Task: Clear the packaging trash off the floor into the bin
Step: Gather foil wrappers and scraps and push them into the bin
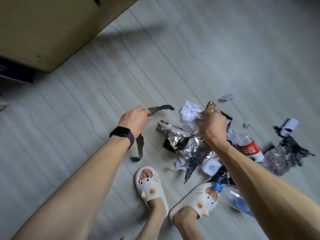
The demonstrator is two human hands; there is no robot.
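My left hand (134, 119), with a black watch on the wrist, grips a long dark torn strip (161, 108) that hangs out on both sides of the fist. My right hand (212, 124) holds crumpled white paper (189, 113) together with a brown scrap (211, 106). Under both hands lies a heap of trash on the pale floor: silver foil (186, 142), a dark perforated wedge (197, 156), a plastic bottle with a red label (250, 148) and a crushed blue-capped bottle (230, 193). No bin is in view.
A large cardboard box (43, 30) fills the upper left. My feet in white slippers (149, 186) stand just below the heap. More scraps lie to the right: a white paper ball (226, 97), a white roll (290, 125) and black plastic (292, 146).
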